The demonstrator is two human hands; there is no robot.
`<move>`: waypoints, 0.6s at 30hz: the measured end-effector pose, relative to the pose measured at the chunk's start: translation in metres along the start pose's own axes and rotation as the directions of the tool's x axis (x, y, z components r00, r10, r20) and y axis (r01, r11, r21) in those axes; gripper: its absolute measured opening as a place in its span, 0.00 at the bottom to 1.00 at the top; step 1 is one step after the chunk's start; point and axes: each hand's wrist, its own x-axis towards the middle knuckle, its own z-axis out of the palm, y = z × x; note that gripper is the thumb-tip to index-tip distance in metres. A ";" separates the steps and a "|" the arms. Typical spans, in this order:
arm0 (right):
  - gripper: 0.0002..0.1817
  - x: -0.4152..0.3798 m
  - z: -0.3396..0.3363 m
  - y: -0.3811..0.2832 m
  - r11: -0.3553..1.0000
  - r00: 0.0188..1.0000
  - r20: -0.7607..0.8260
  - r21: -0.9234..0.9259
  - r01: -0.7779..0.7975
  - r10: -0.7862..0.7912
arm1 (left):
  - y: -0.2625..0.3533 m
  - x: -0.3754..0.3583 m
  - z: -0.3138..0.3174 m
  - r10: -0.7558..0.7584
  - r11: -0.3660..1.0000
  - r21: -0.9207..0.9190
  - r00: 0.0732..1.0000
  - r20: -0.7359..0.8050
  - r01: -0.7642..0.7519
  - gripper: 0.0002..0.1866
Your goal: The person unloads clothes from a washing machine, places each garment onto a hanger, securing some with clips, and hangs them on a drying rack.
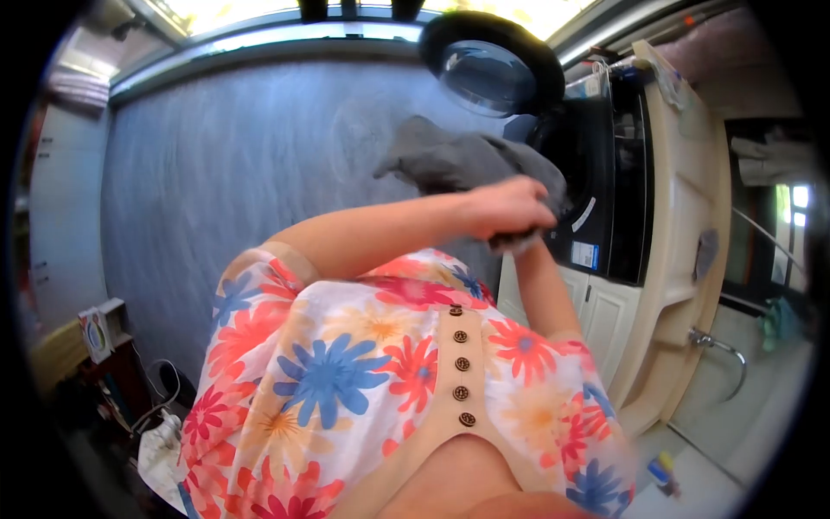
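Observation:
A dark grey cloth [458,160], perhaps a garment, is bunched in front of the round opening of a black front-loading washing machine [629,173]. My left hand [510,206] reaches across my body with its fingers closed on the cloth's near end. Below that hand, my right forearm [543,290] rises to the same spot. The right hand itself is hidden behind the left hand and the bunched fabric, so its fingers do not show. The machine's round door [488,73] stands swung out above the cloth.
A pale counter [683,199] with a sink tap [722,342] runs along the right. White cabinet doors [609,316] stand under the machine. The grey floor [225,173] stretches left. A small box [95,336] and a white bag [162,454] are at lower left.

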 end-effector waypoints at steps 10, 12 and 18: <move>0.13 0.065 0.021 0.011 0.888 0.979 0.159 -0.423 0.184 -0.127 | -0.010 -0.030 -0.046 0.131 0.991 0.045 0.985 -0.113 -0.127 0.19; 0.14 0.083 0.048 0.039 0.681 0.937 0.340 -0.668 0.301 -0.080 | -0.009 -0.041 -0.087 0.298 0.955 0.140 0.869 -0.395 -0.263 0.12; 0.18 0.043 0.014 0.061 0.647 0.968 0.229 -0.724 0.241 -0.105 | -0.015 -0.063 -0.170 0.419 0.899 0.204 0.620 -0.663 -0.388 0.09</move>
